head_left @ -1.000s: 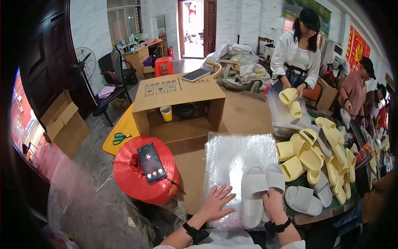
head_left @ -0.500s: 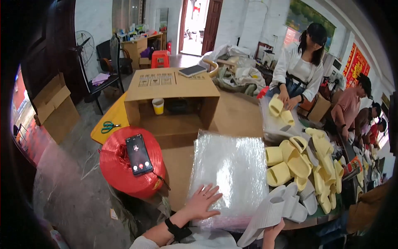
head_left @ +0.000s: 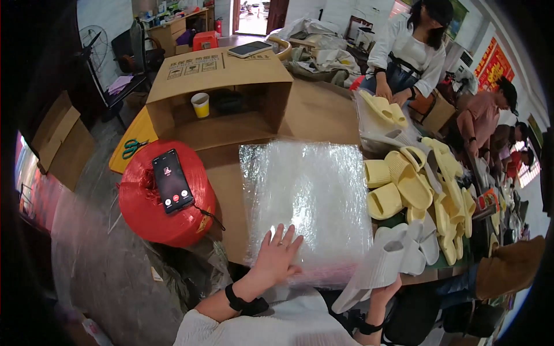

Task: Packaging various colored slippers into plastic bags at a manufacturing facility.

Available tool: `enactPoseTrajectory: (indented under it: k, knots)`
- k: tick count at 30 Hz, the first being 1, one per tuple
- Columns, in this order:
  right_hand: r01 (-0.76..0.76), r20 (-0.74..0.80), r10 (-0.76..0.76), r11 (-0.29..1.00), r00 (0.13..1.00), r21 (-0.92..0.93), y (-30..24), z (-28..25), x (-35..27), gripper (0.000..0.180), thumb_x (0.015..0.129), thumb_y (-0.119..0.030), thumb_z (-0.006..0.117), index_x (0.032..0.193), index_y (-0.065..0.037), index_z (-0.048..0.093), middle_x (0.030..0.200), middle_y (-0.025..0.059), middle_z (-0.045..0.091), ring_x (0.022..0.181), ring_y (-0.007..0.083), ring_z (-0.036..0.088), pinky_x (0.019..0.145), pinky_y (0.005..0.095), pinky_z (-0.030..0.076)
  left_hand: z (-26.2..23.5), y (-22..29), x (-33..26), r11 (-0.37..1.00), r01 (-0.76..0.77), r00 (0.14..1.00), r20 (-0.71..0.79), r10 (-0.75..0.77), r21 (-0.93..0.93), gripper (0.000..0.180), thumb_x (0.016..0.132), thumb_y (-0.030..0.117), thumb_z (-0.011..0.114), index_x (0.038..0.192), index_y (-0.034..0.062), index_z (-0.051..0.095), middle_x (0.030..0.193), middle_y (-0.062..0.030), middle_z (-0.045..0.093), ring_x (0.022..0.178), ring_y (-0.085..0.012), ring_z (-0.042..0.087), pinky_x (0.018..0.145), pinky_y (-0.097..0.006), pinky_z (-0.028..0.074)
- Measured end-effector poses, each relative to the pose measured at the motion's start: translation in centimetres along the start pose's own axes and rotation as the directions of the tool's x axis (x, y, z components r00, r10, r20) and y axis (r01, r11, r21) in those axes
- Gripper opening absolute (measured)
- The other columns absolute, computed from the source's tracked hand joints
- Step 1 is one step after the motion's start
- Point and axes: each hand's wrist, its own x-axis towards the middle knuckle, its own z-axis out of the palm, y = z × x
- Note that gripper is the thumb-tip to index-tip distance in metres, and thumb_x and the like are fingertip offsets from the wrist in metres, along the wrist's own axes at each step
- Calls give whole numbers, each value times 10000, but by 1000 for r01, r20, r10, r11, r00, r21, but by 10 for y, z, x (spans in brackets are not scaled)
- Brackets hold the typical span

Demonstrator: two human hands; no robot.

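Note:
My left hand (head_left: 277, 256) lies with spread fingers on the near part of a stack of clear plastic bags (head_left: 306, 202). Nothing is gripped in it. At the right, my right hand (head_left: 385, 292) holds a light grey slipper (head_left: 374, 266) from below, its toe end pointing down toward me. The fingers are partly hidden behind the slipper. More grey slippers (head_left: 428, 242) lie just beyond it, beside a heap of pale yellow slippers (head_left: 412, 184).
Left of the bags, a phone (head_left: 172, 180) rests on a red twine roll (head_left: 135, 202). Green-handled scissors (head_left: 134, 148) lie beyond. An open cardboard box (head_left: 225, 75) holds a paper cup (head_left: 200, 105). Across the table, a person (head_left: 412, 46) handles yellow slippers.
The view has shifted, showing more of my arms. My left hand still lies on the bags, and my right hand still holds the grey slipper. The person opposite has tilted the yellow slippers.

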Motion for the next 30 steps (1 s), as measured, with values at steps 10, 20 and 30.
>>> enactPoseTrajectory:
  k: [10,20,30]
  knots:
    - [62,60,-56,991,997,-114,-27,-6,7,317,998,-172,607,1170,92,643,1056,78,714,958,130,652,847,291,518,1,-2,14,990,-81,959,-279,47,-114,399,917,333,672,1253,117,665,1383,-164,574,1252,-409,551,972,-477,499]
    - [389,369,-230,806,900,-446,9,-41,-9,320,948,-143,670,1210,41,682,1153,105,745,1024,205,710,884,376,559,-26,-10,55,844,-43,961,-252,-111,-534,307,1009,252,534,1200,99,720,1209,-144,703,1108,-327,642,965,-406,510]
    - [597,876,121,688,467,-413,-70,6,7,321,796,-230,686,1056,-41,685,857,179,690,758,396,674,666,495,538,-15,-2,71,792,-142,966,-256,-19,-593,365,1002,221,518,1334,111,622,1286,-146,666,1103,-362,646,956,-462,518]
